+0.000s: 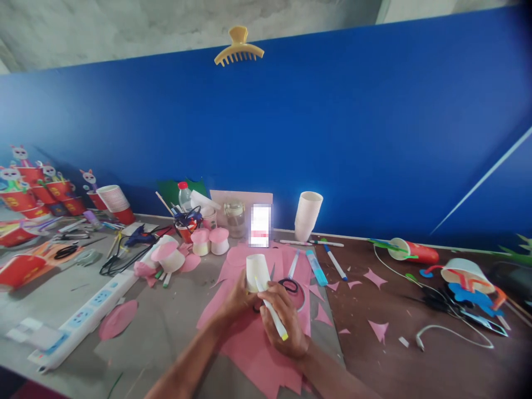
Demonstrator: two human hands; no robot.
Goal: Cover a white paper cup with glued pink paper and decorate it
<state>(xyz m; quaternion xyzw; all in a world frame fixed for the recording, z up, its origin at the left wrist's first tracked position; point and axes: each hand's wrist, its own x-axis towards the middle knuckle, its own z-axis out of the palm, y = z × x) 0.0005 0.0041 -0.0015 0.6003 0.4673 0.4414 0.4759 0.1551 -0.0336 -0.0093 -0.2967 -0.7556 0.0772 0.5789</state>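
Observation:
In the head view, a white paper cup [256,267] is gripped from below by my left hand [238,297], tilted over the pink paper [245,338]. My right hand [286,324] is closed round a white marker [273,313] with a yellow end, its tip at the cup's side. I cannot tell if the tip touches. Scissors [288,285] with dark handles lie just behind my right hand. A stack of white paper cups [308,216] stands against the blue panel.
Left are a power strip [89,310], a glue gun [141,235], pink-topped cups [219,241] and red cups [120,205]. A phone [260,224] stands at the back. On the right lie a blue marker [336,262], pink scraps [376,278] and a white cable [453,331].

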